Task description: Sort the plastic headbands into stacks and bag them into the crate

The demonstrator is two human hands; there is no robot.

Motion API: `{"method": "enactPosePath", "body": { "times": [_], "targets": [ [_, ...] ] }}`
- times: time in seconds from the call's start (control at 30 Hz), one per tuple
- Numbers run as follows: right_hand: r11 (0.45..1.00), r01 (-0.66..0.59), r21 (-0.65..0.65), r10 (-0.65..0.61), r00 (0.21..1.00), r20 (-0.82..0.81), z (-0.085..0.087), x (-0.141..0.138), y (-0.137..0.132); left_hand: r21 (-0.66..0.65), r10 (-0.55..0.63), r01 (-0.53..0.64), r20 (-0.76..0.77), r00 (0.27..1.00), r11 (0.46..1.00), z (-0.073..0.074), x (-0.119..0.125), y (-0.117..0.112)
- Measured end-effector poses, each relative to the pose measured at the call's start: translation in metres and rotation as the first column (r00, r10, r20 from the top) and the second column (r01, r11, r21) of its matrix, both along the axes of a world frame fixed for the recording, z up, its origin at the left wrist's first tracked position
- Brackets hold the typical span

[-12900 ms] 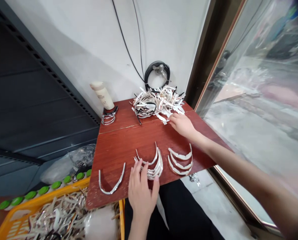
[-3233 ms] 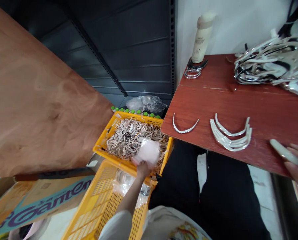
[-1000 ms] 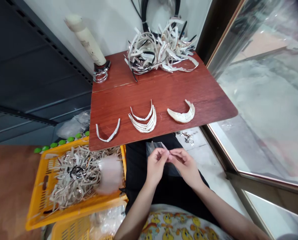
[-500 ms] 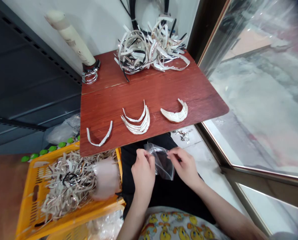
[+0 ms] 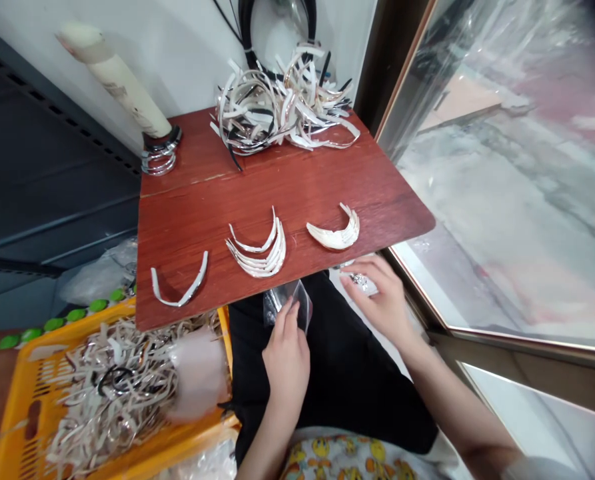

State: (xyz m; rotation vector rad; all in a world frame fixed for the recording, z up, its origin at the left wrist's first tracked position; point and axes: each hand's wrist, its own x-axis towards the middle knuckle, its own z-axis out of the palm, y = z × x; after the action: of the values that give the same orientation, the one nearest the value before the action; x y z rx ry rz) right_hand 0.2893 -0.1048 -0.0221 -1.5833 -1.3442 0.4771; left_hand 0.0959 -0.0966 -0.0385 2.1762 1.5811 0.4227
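Observation:
My left hand (image 5: 286,357) is closed on a small clear plastic bag (image 5: 303,305), over the dark-trousered lap just below the table edge. My right hand (image 5: 383,299) is off the bag, thumb and fingers apart, by the front edge of the table and below the right-hand stack; I see nothing held in it. On the red-brown table (image 5: 257,187) lie curved white strips: a single strip (image 5: 181,300) at left, a fanned group (image 5: 264,263) in the middle, and a tight stack (image 5: 337,237) at right.
A tangled heap of white, silvery and black strips (image 5: 277,107) lies at the table's back. Metallic rings circle the foot of a pale cylinder (image 5: 127,93) at back left. A yellow crate (image 5: 14,407) of loose strips stands lower left. A glass panel (image 5: 502,200) borders the right side.
My right hand has let go of the bag and moved right and up toward the table's edge. My left hand keeps the bag. The whole view has shifted slightly.

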Motion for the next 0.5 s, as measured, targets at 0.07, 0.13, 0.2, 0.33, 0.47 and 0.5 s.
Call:
{"method": "enactPosePath", "body": {
  "times": [0.07,0.13,0.2,0.33,0.47,0.5],
  "targets": [
    [0.993,0.071,0.092,-0.087,0.978,0.188,0.011,0.016,0.015,0.014,0.01,-0.011,0.001,1.0,1.0,-0.001,0.0,0.001],
    [0.987,0.086,0.138,-0.129,0.931,0.341,0.019,0.028,0.029,0.032,0.009,-0.009,0.012,1.0,0.999,-0.002,0.001,0.001],
    [0.987,0.082,0.136,-0.132,0.895,0.425,0.02,0.036,0.04,0.053,0.007,-0.008,0.025,1.0,0.999,-0.003,0.001,0.002],
    [0.991,0.073,0.116,-0.12,0.869,0.479,0.014,0.038,0.05,0.027,0.023,-0.024,0.033,0.999,0.999,-0.005,-0.001,0.006],
    [0.99,0.073,0.118,-0.122,0.861,0.494,0.009,0.035,0.052,-0.029,0.029,-0.028,0.051,0.998,0.999,-0.007,-0.003,0.009],
    [0.991,0.073,0.116,-0.121,0.861,0.494,0.009,0.034,0.053,-0.033,0.03,-0.028,0.053,0.998,0.999,-0.008,-0.003,0.009]
  ]
}}
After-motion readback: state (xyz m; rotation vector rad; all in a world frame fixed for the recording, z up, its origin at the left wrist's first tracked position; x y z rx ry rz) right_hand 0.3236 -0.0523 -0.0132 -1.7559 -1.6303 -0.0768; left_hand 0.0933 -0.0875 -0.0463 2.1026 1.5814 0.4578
